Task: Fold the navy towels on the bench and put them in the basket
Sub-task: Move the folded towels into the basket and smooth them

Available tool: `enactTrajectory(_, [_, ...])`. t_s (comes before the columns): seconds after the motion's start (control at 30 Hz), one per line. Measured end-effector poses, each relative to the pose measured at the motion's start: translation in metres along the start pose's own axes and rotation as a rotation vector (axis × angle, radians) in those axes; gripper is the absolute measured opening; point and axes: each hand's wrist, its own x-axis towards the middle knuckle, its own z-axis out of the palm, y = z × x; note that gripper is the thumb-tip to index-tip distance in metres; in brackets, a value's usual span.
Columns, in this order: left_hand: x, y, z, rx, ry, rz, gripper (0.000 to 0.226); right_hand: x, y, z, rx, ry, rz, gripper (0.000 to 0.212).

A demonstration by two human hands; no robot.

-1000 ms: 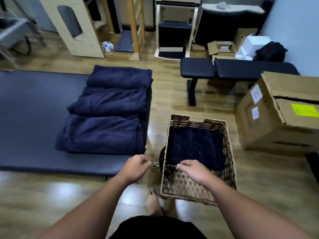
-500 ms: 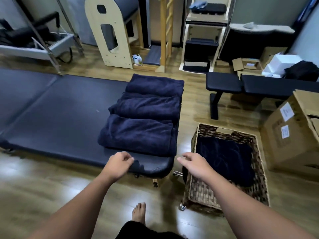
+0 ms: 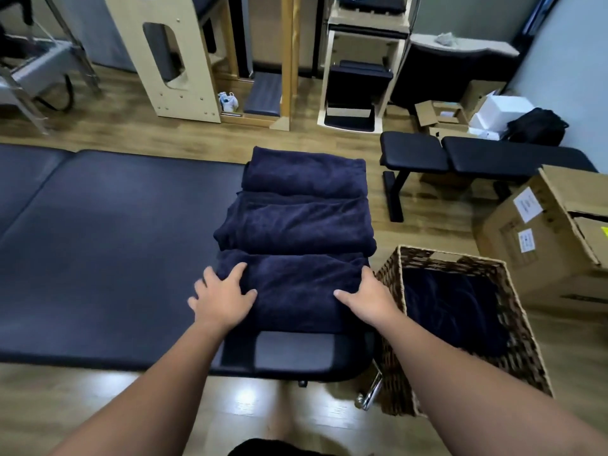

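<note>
Resting on the near end of the long padded navy bench, three plush navy towels lie in a row running away from the person, each already doubled into a thick rectangle. The nearest folded navy towel has a hand at each short side: the left hand lies with fingers spread and straight over its left edge, thumb on the top surface, and the right hand lies the same way at its right edge, thumb pointing inward. Neither hand is closed round the fabric yet; both simply press on it with flat fingers. The middle navy towel and the far navy towel lie untouched beyond it.

Just beside the bench on the floor, to the right, stands the rectangular woven wicker basket, with one dark navy towel already lying flat in its bottom.

The cloth looks thick, soft and limp, light enough to lift easily but sure to sag and unfold if lifted by one corner. The safest hold is probably from both short sides at once, fingers slid underneath and thumbs clamped on top, so the layers stay stacked on the way across to the basket.
</note>
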Motion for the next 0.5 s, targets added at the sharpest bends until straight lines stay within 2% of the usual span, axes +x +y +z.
enactTrajectory(0.1, [0.017,-0.011,-0.004,-0.285,-0.178,-0.006,0.078,0.004,-0.005,0.007,0.017,0.002,0.044,0.072])
enactTrajectory(0.23, [0.025,-0.013,-0.007,-0.356,-0.181,0.053,0.080,0.007,-0.008,0.006,0.017,0.007,0.077,0.069])
enactTrajectory(0.37, [0.037,-0.018,-0.006,-0.459,-0.209,-0.002,0.079,0.005,-0.002,-0.004,-0.014,0.038,0.051,0.063])
enactTrajectory(0.5, [0.028,-0.003,0.005,-0.537,-0.208,-0.053,0.062,0.001,0.024,-0.018,-0.009,0.034,0.041,0.051])
